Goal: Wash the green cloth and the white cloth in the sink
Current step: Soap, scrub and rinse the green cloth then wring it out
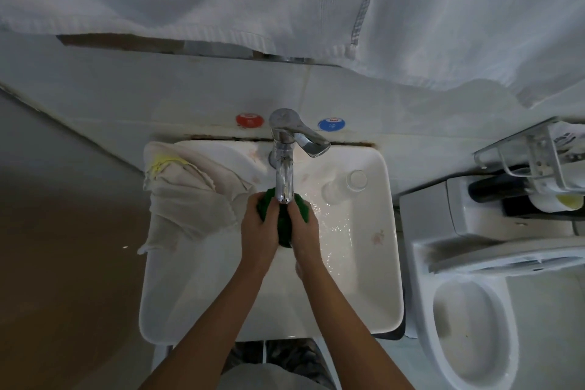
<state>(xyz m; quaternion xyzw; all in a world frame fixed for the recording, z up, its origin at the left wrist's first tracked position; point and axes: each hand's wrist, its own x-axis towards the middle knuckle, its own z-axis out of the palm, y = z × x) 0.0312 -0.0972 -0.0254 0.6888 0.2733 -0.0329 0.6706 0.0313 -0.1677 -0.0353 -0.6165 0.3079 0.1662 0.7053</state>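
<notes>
Two hands (258, 225) (302, 226) grip one green cloth (283, 233).

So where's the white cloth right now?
In the head view, the white cloth is draped over the sink's back left rim, left of the faucet.

My hands cover most of the green cloth (285, 225); the tap (284, 177) hides its top, and my elbows are cut off below.
</notes>
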